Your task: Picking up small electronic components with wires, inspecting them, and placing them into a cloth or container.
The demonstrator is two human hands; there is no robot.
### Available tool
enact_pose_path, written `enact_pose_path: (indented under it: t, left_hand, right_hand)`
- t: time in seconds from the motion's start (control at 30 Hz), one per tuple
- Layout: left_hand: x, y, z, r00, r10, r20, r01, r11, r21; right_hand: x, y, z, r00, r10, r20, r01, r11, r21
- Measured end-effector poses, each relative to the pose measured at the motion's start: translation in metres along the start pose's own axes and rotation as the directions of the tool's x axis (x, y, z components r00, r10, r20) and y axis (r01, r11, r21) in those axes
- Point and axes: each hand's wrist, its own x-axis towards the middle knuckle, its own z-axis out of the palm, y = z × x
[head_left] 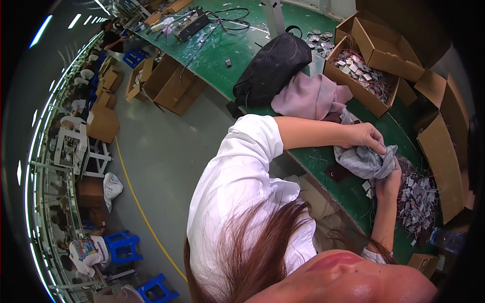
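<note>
A bunched grey cloth (361, 160), faintly striped or checked, is held over the green table between my two hands. My left hand (368, 136) is closed, pinching the upper edge of the cloth with thumb and fingers. From the other side, my right hand (389, 179) grips it, its fingers partly hidden in the folds. Beside my right hand lies a heap of small grey-white parts with thin wires (418, 202). A dark brown flat piece (337, 172) rests on the table near the cloth.
Behind my left arm sit a pink cloth (308, 97) and a black mesh bag (275, 65). A cardboard box (361, 96) of wired parts stands at the far right, with open cartons (444, 156) beside it. Blue stools (122, 246) and seated people are off to the left.
</note>
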Motion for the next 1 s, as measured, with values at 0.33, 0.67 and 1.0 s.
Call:
enact_pose_path:
  t: [0.33,0.67,1.0]
  left_hand:
    - [-0.002,0.003,-0.002,1.000,-0.030,0.009,0.030,0.999,-0.029]
    - [0.006,0.005,-0.003,0.997,-0.065,0.047,0.070,0.991,-0.114]
    - [0.004,0.007,-0.004,0.998,-0.057,0.010,0.058,0.974,-0.217]
  right_hand:
    - [-0.004,-0.005,0.009,0.996,0.002,-0.086,-0.008,0.998,-0.070]
    - [-0.010,-0.014,0.007,0.998,-0.011,-0.057,0.013,1.000,0.027]
    - [-0.012,-0.016,0.008,0.999,-0.032,-0.017,0.033,0.998,0.059]
